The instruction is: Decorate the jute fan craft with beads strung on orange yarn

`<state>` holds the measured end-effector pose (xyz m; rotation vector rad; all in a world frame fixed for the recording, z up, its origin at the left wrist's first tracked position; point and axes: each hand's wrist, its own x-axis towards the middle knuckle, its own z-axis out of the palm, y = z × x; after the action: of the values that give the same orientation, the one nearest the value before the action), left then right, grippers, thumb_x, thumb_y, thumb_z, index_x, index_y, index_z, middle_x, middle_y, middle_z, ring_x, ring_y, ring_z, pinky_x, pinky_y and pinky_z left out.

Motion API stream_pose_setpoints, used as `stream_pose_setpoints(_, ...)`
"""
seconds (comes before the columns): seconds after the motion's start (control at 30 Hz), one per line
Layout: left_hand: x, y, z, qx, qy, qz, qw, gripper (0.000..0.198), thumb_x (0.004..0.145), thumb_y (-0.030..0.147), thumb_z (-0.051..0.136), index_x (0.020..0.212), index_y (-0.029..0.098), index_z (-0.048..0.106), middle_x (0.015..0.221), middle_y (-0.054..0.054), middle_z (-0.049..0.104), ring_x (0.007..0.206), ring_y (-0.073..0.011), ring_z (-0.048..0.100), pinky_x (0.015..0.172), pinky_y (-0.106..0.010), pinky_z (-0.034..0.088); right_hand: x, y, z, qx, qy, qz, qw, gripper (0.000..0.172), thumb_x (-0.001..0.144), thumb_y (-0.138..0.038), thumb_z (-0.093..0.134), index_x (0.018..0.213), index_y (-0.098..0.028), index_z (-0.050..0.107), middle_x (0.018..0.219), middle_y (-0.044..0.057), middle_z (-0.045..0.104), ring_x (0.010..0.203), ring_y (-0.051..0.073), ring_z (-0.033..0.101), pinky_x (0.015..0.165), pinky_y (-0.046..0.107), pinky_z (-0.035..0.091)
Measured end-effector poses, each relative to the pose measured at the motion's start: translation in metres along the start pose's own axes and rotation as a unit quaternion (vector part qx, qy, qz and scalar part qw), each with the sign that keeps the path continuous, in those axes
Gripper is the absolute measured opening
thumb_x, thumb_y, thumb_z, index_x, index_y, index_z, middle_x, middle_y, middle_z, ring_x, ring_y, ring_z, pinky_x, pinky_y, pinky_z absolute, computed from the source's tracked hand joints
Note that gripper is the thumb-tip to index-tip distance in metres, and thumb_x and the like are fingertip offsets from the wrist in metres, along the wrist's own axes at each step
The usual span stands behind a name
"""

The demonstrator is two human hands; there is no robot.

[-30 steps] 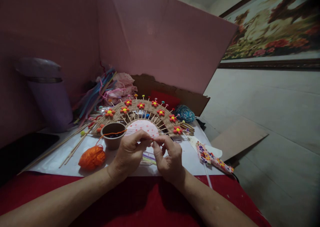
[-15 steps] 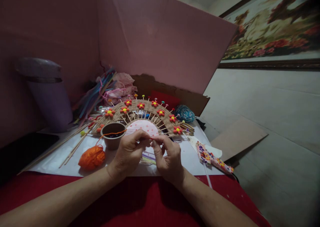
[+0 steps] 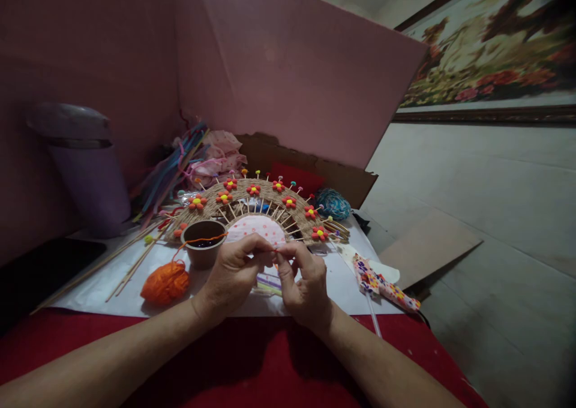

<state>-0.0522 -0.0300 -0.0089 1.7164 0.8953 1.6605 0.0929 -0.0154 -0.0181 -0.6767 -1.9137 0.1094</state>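
Note:
My left hand (image 3: 231, 276) pinches the orange yarn (image 3: 204, 240), which runs over a dark cup (image 3: 203, 259) from the orange yarn ball (image 3: 165, 284). Fingertip to fingertip with it, my right hand (image 3: 306, 282) is pinched on the yarn's end; only a tiny orange bit shows between them. Just behind the hands stands a fan-shaped twine piece (image 3: 265, 187) with red and orange flowers, thin sticks and a dotted white half-circle (image 3: 256, 228) at its centre.
Thin wooden sticks (image 3: 135, 267) lie left of the cup. A purple tumbler (image 3: 90, 180) stands at the far left. Blue yarn (image 3: 333, 204) sits behind right. A flower-patterned glue gun (image 3: 384, 285) lies at the right edge of the white paper (image 3: 99, 294).
Both hands stay nearly in place, the fingertips shifting very slightly to the right. A little more orange shows between them.

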Motion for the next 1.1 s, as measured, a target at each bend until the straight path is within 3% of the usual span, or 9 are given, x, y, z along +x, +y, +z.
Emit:
stream_pose_setpoints(0.13, -0.0003, 0.0009, 0.0003, -0.015, 0.002, -0.009, 1.000, 0.010, 0.071, 0.009, 0.061, 0.068, 0.016, 0.066, 0.059, 0.002, 0.060, 0.051, -0.0081, 0.052, 0.044, -0.016, 0.043, 0.0008, -0.0012, -0.0009, 0.000, -0.004, 0.003, 1.000, 0.008, 0.085, -0.014, 0.048, 0.088, -0.018, 0.055, 0.073, 0.003, 0.063, 0.062, 0.015, 0.059, 0.054, 0.025, 0.044)
stream_pose_setpoints(0.37, 0.0020, 0.0002, -0.0003, -0.105, 0.014, -0.089, 0.990, 0.005, 0.067, 0.011, 0.064, 0.066, 0.016, 0.067, 0.058, 0.001, 0.063, 0.044, -0.0080, 0.051, 0.036, -0.016, 0.043, 0.0005, 0.0006, -0.0005, 0.029, -0.005, 0.005, 1.000, 0.008, 0.086, -0.014, 0.048, 0.090, -0.018, 0.054, 0.074, 0.004, 0.064, 0.063, 0.015, 0.060, 0.056, 0.026, 0.045)
stream_pose_setpoints(0.57, 0.0023, 0.0028, 0.0004, -0.115, 0.019, -0.090, 0.989, 0.006, 0.065, 0.010, 0.064, 0.066, 0.016, 0.067, 0.057, 0.001, 0.063, 0.044, -0.0083, 0.052, 0.035, -0.016, 0.044, 0.0001, 0.0020, 0.0004, 0.029, 0.001, 0.002, 1.000, 0.008, 0.086, -0.015, 0.049, 0.090, -0.018, 0.055, 0.072, 0.003, 0.063, 0.061, 0.015, 0.059, 0.056, 0.026, 0.045)
stream_pose_setpoints(0.77, 0.0013, 0.0012, 0.0002, -0.088, 0.015, -0.071, 0.993, 0.005, 0.068, 0.012, 0.063, 0.067, 0.016, 0.066, 0.059, 0.000, 0.063, 0.044, -0.0084, 0.052, 0.036, -0.017, 0.044, -0.0005, 0.0024, 0.0003, 0.024, -0.004, 0.005, 1.000, 0.009, 0.086, -0.015, 0.048, 0.091, -0.018, 0.055, 0.074, 0.003, 0.064, 0.063, 0.015, 0.060, 0.056, 0.026, 0.046)
stream_pose_setpoints(1.1, -0.0007, 0.0016, -0.0011, 0.065, -0.019, 0.053, 0.996, 0.007, 0.080, 0.014, 0.058, 0.077, 0.016, 0.063, 0.063, 0.000, 0.063, 0.055, -0.0096, 0.057, 0.047, -0.018, 0.046, 0.0004, 0.0008, 0.0006, -0.004, 0.009, 0.016, 1.000, 0.008, 0.086, -0.015, 0.049, 0.088, -0.018, 0.056, 0.072, 0.004, 0.064, 0.061, 0.015, 0.059, 0.055, 0.026, 0.044)
